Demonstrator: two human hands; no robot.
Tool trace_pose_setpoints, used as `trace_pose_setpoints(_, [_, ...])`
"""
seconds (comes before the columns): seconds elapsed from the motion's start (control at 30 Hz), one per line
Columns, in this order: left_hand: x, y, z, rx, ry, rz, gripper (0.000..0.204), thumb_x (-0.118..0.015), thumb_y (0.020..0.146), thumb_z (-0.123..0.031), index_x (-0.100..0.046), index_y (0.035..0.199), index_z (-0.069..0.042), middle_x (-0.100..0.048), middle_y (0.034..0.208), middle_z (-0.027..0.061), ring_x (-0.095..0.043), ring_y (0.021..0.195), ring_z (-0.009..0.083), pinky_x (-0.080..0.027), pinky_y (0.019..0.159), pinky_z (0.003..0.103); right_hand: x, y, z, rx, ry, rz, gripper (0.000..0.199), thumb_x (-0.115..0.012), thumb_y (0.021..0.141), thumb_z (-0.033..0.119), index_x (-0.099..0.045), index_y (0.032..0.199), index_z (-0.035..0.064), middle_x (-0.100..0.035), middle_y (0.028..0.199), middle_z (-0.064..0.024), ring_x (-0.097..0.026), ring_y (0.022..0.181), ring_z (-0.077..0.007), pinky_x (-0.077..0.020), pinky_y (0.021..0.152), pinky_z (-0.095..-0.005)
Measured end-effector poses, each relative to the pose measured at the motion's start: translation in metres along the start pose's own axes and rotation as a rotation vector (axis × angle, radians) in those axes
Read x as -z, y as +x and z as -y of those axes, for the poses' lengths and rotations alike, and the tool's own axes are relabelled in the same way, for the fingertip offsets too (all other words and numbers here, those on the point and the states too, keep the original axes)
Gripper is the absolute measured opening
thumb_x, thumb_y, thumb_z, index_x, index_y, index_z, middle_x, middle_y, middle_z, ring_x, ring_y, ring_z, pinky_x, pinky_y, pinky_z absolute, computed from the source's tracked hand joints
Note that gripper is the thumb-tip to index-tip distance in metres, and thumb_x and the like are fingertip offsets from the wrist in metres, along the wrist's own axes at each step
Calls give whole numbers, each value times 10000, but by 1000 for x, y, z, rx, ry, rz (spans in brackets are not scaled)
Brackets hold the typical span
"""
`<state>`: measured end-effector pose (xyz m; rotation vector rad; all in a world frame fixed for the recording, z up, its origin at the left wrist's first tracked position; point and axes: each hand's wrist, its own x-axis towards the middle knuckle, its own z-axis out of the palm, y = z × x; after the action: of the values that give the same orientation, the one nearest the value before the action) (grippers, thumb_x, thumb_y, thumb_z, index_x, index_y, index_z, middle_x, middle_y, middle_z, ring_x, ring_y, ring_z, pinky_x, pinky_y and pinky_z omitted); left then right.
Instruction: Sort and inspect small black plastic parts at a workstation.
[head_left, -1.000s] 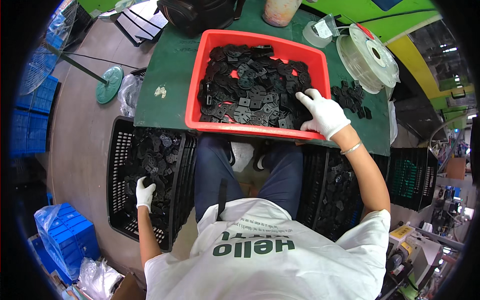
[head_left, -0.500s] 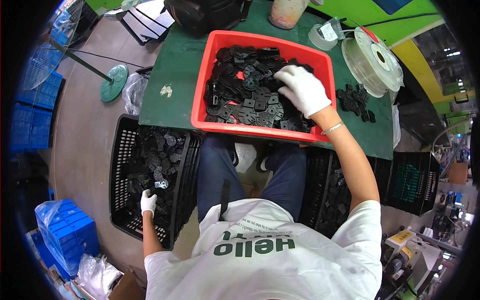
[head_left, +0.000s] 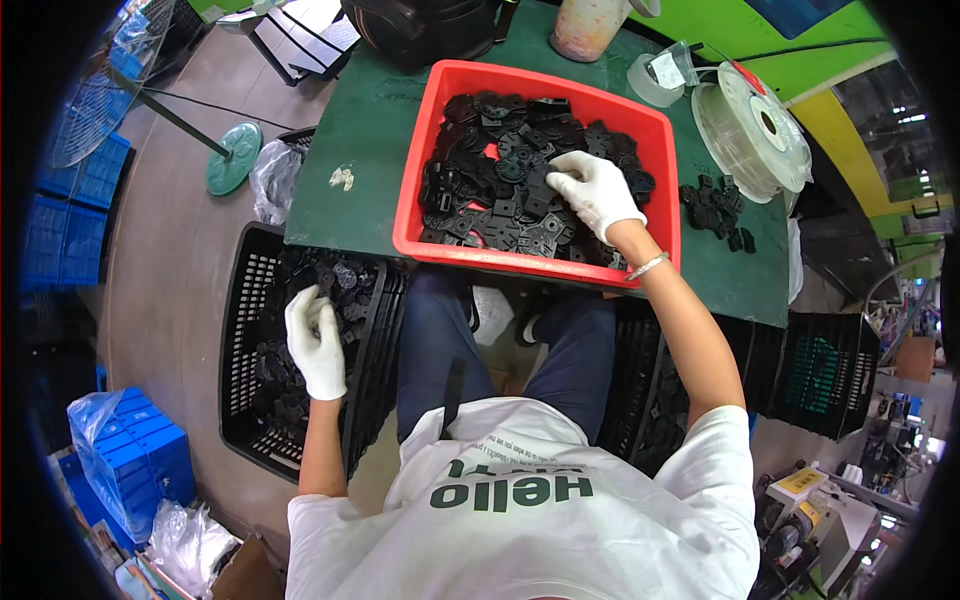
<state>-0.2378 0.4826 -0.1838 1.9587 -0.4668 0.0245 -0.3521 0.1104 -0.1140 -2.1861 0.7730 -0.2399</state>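
Note:
A red tub (head_left: 672, 200) on the green table holds a heap of flat black plastic parts (head_left: 515, 165). My gloved right hand (head_left: 597, 190) is inside it on the right, with thumb and fingers closed on a black plastic part at the heap's surface; the fingers partly hide that part. My gloved left hand (head_left: 316, 342) hovers above a black slotted crate (head_left: 250, 262) to the left of my legs, its fingers loosely curled and apart, with nothing visible in them. More black parts (head_left: 280, 365) lie in that crate below the hand.
Right of the tub, a small pile of black parts (head_left: 712, 205) lies near a clear spool (head_left: 750, 135). A cup (head_left: 588, 28) and a dark bag (head_left: 425, 25) stand at the table's back. More black crates (head_left: 825, 370) stand to the right, blue boxes (head_left: 140, 455) at left.
My left hand has risen from deep in the left crate and come forward. My right hand has shifted slightly left and down in the tub, its fingers closing on a part.

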Motion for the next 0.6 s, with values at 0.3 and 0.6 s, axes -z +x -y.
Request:
trace_pose_setpoints(0.3, [-73, 4, -145, 307, -902, 542, 552, -527, 887, -87, -272, 1367, 12, -417, 1321, 206, -540, 1089, 249, -485, 878, 358, 4, -71, 54, -99, 619, 170, 244, -640, 836, 122, -607, 1041, -5, -641, 843, -47, -586, 676, -86, -501, 614, -241])
trace_pose_setpoints(0.6, [-89, -9, -133, 637, -1021, 755, 368, -510, 910, -109, -428, 1253, -6, -582, 1100, 197, -639, 812, 198, -512, 655, 267, -4, -26, 18, 388, -166, -141, 188, -619, 811, 127, -629, 972, 31, -619, 899, -111, -616, 825, -237, -489, 744, -313])
